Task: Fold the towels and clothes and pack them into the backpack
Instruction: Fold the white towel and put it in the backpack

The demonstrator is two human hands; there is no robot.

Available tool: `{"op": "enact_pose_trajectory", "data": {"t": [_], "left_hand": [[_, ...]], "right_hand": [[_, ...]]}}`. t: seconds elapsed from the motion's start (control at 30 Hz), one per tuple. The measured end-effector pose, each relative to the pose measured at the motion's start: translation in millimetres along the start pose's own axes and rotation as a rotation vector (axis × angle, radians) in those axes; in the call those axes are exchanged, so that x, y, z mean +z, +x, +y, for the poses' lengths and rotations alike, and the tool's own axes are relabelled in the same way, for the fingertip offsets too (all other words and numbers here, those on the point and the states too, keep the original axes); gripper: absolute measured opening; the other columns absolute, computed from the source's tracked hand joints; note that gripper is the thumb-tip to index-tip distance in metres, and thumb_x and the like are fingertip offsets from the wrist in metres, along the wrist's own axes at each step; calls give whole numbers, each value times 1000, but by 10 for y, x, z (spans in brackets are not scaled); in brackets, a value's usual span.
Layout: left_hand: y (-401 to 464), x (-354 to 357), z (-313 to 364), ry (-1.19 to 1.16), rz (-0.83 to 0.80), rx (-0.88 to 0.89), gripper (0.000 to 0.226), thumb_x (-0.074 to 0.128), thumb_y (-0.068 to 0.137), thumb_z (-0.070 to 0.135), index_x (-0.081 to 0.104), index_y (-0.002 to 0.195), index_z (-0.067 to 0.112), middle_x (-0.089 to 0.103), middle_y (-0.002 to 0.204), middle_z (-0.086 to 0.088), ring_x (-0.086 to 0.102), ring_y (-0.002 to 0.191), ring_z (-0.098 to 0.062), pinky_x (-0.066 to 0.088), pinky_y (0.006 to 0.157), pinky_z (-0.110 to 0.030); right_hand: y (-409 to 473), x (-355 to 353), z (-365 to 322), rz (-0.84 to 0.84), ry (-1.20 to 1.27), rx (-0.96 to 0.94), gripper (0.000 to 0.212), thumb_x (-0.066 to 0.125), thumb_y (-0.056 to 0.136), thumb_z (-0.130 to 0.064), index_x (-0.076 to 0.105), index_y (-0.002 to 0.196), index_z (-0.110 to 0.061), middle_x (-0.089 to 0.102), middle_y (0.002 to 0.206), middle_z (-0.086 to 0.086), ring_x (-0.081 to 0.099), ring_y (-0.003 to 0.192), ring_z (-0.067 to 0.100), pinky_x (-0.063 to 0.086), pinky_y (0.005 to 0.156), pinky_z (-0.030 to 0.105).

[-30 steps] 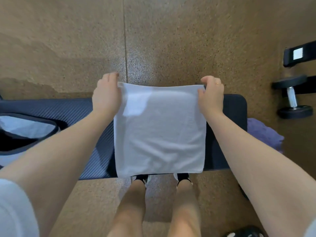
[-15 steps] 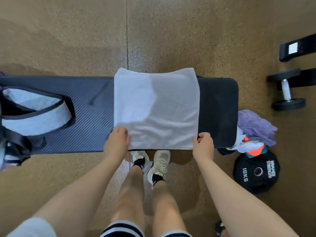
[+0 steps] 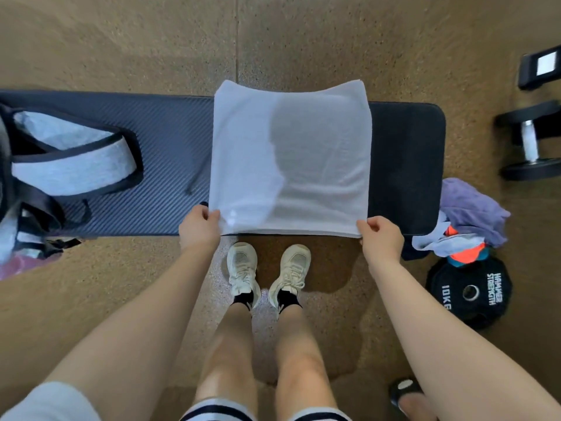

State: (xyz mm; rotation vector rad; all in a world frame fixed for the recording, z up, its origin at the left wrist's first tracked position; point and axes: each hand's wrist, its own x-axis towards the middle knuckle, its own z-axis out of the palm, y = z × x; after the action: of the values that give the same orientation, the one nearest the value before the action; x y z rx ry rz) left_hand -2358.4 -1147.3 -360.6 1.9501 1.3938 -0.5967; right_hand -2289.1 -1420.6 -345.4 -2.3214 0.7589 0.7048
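A white towel (image 3: 291, 159), folded into a near square, lies flat across the dark padded bench (image 3: 170, 153). My left hand (image 3: 198, 227) pinches its near left corner at the bench's front edge. My right hand (image 3: 381, 238) pinches the near right corner. The grey backpack (image 3: 69, 159) with black trim lies open on the left end of the bench. A pile of clothes (image 3: 467, 220), purple, white and orange, sits on the floor past the bench's right end.
A black 10 kg weight plate (image 3: 469, 294) lies on the floor under the clothes pile. A dumbbell (image 3: 529, 141) and a black stand (image 3: 540, 66) are at the far right. My feet in white shoes (image 3: 268, 271) stand close to the bench.
Both hands have moved from the towel's far edge to its near corners. The towel now lies flat on the bench instead of hanging over its front.
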Motion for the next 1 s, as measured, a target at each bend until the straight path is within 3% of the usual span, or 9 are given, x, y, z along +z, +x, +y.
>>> {"op": "enact_pose_trajectory", "data": {"t": [0.1,0.23,0.3,0.43,0.53,0.7,0.77,0.87,1.0], "left_hand": [[-33,-157,-56,-75,-50,58,13,49,92,23,54,89,11,58,85,-7,50,79,-23,37,65,-31],[-70,-283,-79,259,-10,167,25,57,87,19,50,110,9,53,106,-9,51,96,-28,44,77,-40],[-65,-223,-34,428,73,455,33,57,83,10,49,114,3,49,119,-15,48,107,-32,42,86,-43],[50,223,30,563,-55,1149,50,45,77,18,45,124,2,46,135,-24,48,121,-42,41,96,-52],[116,384,-22,698,-91,1058,63,38,81,40,33,137,12,40,143,-17,41,129,-39,29,107,-44],[113,206,-290,762,-83,862,74,46,90,48,12,148,17,6,156,-10,7,144,-30,8,114,-40],[48,63,-311,765,-104,797,70,48,93,39,10,149,20,0,157,-8,2,144,-27,9,115,-40],[-105,-99,-280,531,-43,636,50,48,94,22,30,141,17,20,152,-11,26,134,-32,32,103,-44],[-198,-122,-190,51,-7,142,41,47,95,24,38,133,12,51,121,-11,50,104,-30,42,82,-40]], "right_hand": [[-55,-53,5,-50,-7,18,13,55,92,-16,65,94,-7,61,77,6,56,72,19,42,67,30],[-164,-1,-101,26,-286,14,27,59,89,-13,52,113,-5,52,119,15,47,111,32,41,87,39],[-257,110,-236,117,-453,-215,29,54,90,-15,50,118,-7,45,131,15,38,122,32,35,97,39],[-384,721,-423,-172,-636,-840,53,50,90,-23,40,138,-4,28,151,18,26,140,35,21,113,43],[-302,1038,-400,-276,-768,-877,68,31,87,-44,30,145,-9,26,153,12,26,140,31,15,114,44],[-121,608,13,-240,-899,-721,67,25,98,-45,-24,140,-26,-30,147,-3,-20,143,20,-11,114,38],[-138,359,95,-308,-863,-684,64,31,100,-39,-10,147,-27,-21,154,-1,-15,144,22,-2,117,39],[-184,133,42,-289,-499,-604,39,43,98,-19,45,136,-16,21,154,5,19,141,24,25,110,33],[-153,65,-30,33,20,5,18,52,93,-17,56,109,-9,53,115,9,54,97,23,40,78,29]]}}
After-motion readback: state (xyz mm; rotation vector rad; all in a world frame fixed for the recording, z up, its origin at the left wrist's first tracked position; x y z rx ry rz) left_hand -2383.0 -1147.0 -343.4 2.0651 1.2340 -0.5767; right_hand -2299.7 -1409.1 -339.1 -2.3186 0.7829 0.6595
